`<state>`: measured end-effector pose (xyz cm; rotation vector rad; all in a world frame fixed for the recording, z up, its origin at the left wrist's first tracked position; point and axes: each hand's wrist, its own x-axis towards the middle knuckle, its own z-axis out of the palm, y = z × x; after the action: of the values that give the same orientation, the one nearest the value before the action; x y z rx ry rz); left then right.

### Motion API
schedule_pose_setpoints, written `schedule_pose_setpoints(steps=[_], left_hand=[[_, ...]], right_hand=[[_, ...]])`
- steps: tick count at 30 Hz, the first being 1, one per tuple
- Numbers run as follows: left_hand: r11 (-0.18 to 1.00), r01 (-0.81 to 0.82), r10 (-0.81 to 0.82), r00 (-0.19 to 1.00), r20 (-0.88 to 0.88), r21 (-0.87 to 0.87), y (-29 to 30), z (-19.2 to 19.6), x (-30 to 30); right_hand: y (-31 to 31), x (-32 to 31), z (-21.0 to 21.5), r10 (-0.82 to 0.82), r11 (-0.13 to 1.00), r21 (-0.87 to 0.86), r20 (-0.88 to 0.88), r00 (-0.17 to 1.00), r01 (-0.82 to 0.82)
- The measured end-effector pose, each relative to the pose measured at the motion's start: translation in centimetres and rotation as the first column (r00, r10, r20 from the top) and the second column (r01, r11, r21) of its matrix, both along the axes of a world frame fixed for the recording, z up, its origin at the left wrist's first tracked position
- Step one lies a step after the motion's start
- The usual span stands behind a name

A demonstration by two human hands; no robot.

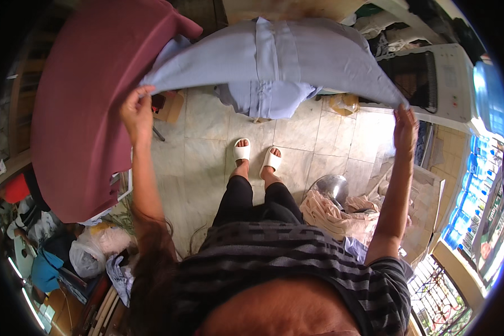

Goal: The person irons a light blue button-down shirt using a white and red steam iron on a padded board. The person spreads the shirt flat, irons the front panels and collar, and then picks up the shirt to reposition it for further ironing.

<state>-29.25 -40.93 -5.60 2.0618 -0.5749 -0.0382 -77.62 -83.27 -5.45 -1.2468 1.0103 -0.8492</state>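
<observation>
A light blue-grey cloth garment (224,63), perhaps a shirt with a placket-like strip down its middle, stretches between my two raised hands. My left hand (138,110) pinches its left lower corner, close to the edge of the maroon-covered board. At the far right, my right hand (405,127) grips the opposite corner near a white microwave-like appliance. The near edge sags in an arc between the hands, and a lower fold of the same cloth hangs beneath the middle. Its far part is hidden behind the raised panel.
The long padded board with a maroon cover (78,112) fills the left. The white appliance (456,84) stands at the right. On the tiled floor (207,120) lie a heap of peach cloth (333,215) and a metal bowl (331,187). Plastic bags (89,255) crowd the lower left.
</observation>
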Motion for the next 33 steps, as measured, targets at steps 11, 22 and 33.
schedule_pose_setpoints(steps=[11, 22, 33], left_hand=[[0.979, -0.204, 0.17, 0.779, -0.603, 0.013, 3.0, -31.0, -4.0], [0.961, -0.037, 0.015, 0.997, 0.08, 0.273, 3.8, -32.3, -7.8], [0.69, 0.552, -0.581, 0.808, -0.096, 0.467, -10.3, -27.4, -21.9]], right_hand=[[5.4, -5.0, -28.6, 0.151, 0.923, 0.375, -0.551, 0.821, 0.081], [7.4, 2.2, -26.5, 0.043, 0.935, -0.187, -0.785, 0.619, -0.302], [2.7, 35.8, -28.5, 0.164, 0.544, -0.443, -0.777, 0.608, -0.713]])
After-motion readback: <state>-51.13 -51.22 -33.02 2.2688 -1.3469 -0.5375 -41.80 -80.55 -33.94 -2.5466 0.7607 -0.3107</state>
